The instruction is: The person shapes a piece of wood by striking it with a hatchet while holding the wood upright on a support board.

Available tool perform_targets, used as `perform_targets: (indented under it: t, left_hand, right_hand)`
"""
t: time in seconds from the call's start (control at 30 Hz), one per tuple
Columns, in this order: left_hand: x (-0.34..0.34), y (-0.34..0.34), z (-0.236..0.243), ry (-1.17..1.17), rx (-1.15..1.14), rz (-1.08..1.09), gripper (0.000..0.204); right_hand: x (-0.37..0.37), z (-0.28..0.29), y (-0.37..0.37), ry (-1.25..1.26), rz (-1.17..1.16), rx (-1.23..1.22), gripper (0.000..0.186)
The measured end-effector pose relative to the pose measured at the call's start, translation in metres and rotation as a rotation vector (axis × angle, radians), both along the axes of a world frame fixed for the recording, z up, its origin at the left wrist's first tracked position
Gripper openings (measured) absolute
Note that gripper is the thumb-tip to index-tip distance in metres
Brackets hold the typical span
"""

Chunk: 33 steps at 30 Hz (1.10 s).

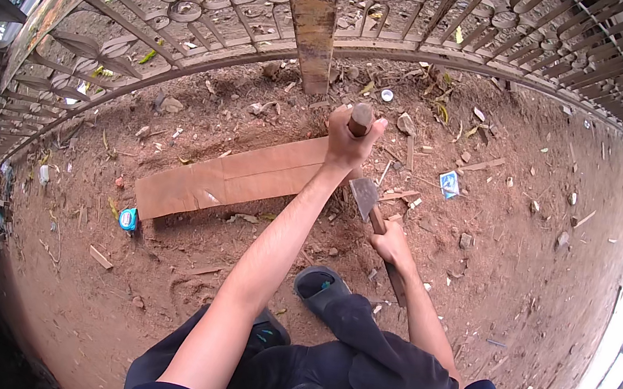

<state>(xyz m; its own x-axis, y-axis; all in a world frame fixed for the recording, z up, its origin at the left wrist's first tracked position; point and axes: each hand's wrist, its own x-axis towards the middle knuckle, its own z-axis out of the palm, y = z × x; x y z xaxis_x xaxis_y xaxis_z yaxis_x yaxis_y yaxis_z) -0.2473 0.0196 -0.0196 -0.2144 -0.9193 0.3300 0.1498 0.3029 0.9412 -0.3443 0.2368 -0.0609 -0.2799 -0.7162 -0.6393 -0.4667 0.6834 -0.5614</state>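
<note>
Hatchet (378,220) and stick (362,114) in my grip

My left fingers (340,122) are closed around the wooden stick, its blunt top poking out above them. My right fingers (382,243) wrap the hatchet's handle; its blade (363,196) is just near of my left wrist, and whether it touches the stick I cannot tell. Left of both, a brown plank (222,182) lies over dirt ground (525,264), a blue tape measure (128,219) beside its left end.

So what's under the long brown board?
Reddish dirt shows around the board, with a blue tape measure by its left end; whatever lies directly beneath is covered.
</note>
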Motion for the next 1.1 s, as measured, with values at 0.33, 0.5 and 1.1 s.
perform_targets:
  t: [0.33, 0.5, 1.1]
  left_hand:
    - [0.004, -0.006, -0.004, 0.047, 0.066, -0.041, 0.02]
    - [0.001, -0.007, -0.006, 0.038, 0.03, -0.03, 0.023]
    - [0.002, 0.004, 0.025, -0.03, -0.069, 0.016, 0.029]
  right_hand:
    - [-0.004, 0.017, -0.005, -0.297, -0.069, 0.022, 0.016]
    - [-0.021, 0.07, -0.018, -0.535, -0.167, 0.003, 0.007]
    - [-0.003, 0.405, -0.133, -0.656, -0.028, -0.741, 0.028]
